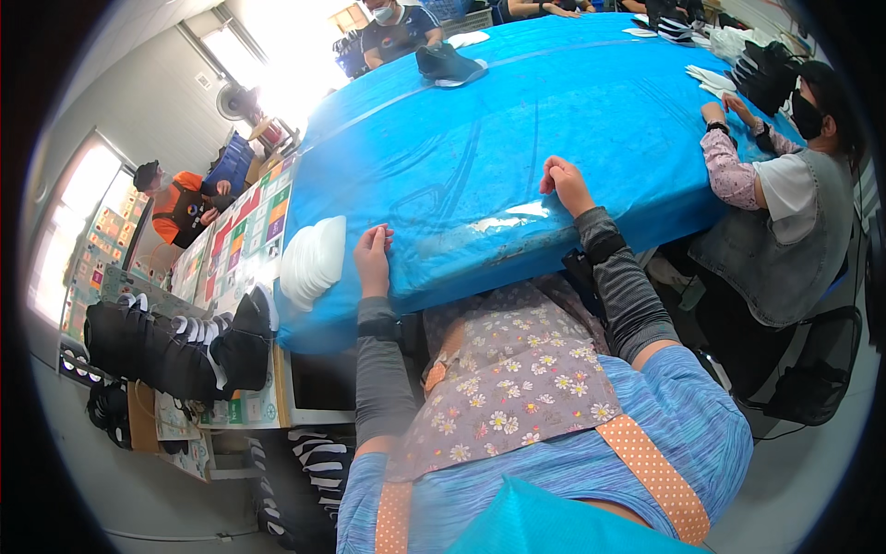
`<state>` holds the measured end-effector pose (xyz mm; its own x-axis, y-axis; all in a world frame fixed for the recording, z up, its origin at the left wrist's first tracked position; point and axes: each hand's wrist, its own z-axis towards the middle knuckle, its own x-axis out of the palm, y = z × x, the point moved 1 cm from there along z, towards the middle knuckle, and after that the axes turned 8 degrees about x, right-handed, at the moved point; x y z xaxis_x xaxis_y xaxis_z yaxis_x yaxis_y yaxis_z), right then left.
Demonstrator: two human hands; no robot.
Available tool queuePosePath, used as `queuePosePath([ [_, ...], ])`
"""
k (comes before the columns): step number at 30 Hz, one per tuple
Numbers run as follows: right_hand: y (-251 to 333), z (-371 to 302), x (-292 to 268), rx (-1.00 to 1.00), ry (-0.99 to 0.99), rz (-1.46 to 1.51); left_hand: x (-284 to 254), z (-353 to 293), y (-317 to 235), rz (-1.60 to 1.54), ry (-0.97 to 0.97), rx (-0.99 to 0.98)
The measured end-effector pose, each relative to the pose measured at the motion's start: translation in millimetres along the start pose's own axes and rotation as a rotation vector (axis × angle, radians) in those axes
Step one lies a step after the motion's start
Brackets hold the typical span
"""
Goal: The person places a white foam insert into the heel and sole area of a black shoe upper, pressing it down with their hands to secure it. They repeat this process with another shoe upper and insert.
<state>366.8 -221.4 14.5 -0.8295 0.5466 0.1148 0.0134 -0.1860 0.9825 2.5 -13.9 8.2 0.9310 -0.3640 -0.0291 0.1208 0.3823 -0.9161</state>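
My left hand [374, 258] is raised at the near edge of the blue-covered table [480, 120], its fingers curled in and nothing showing in them. Just left of it lies a fanned stack of white insoles [314, 263], apart from the hand. Farther right, my right hand [568, 185] is held over the table edge with its fingers bent into a loose fist. No object shows in that hand either. Grey striped sleeves cover both forearms.
A row of black shoes [175, 346] stands on the side bench at left. One dark shoe [448, 65] sits on the far part of the table. A co-worker [784, 185] sits at right beside white gloves [711, 80]; another person [180, 203] works at left.
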Motion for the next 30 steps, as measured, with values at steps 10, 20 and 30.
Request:
queuePosePath([
  [10,0.4,-1.2,3.3,-0.003,-0.033,-0.144,0.0,-0.3,-1.1,0.0,0.002,0.003],
  [20,-2.2,-0.6,1.3,-0.005,-0.023,-0.221,3.1,-1.7,-5.0,0.006,-0.002,-0.012],
  [30,-2.2,-1.9,1.9,-0.05,-0.017,-0.333,0.9,-0.9,0.1,-0.014,0.006,-0.011],
])
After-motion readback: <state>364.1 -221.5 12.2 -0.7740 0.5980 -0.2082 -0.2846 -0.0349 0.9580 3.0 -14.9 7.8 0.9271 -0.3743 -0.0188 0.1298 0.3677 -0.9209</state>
